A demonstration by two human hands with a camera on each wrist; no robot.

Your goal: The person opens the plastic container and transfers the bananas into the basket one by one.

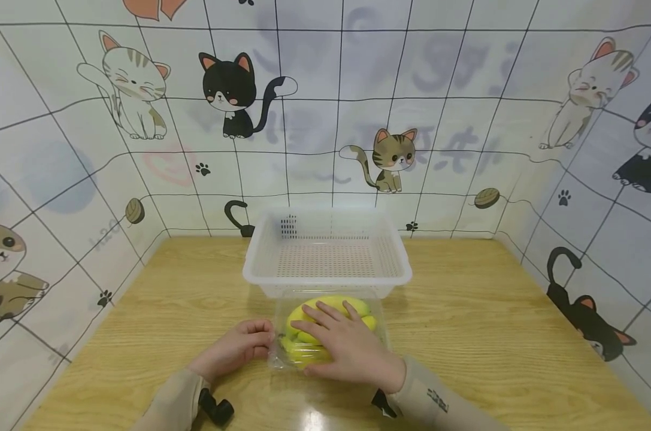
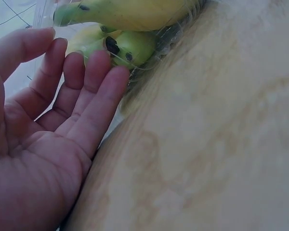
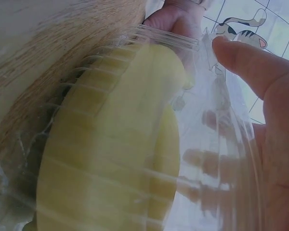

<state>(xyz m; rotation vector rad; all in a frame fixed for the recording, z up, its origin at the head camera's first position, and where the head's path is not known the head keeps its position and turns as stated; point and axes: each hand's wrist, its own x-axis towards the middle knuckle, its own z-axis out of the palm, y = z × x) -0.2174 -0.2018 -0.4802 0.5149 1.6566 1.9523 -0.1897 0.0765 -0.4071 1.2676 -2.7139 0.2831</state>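
A clear plastic clamshell box is being steadied on the near middle of the wood-grain tabletop, just on the near side of the white perforated plastic basket. The right hand is being laid on the box top, fingers spread wide, nothing being gripped. The left hand is being set at the box's left edge, thumb and index tips narrowed close together; whether the rim is being pinched cannot be told. For a good job, weight should probably be spread through the whole right palm, lightly, since thin plastic looks easily buckled and fruit easily bruised. The left edge is best being worked near the corner, with the box being braced against sliding. Bananas are being held inside, several, curved and bunched together, mostly yellow, going green toward the left ends, with dark tips. Ridged, shiny walls are being shown by both wrist views; how fully the lid is being seated cannot be told.
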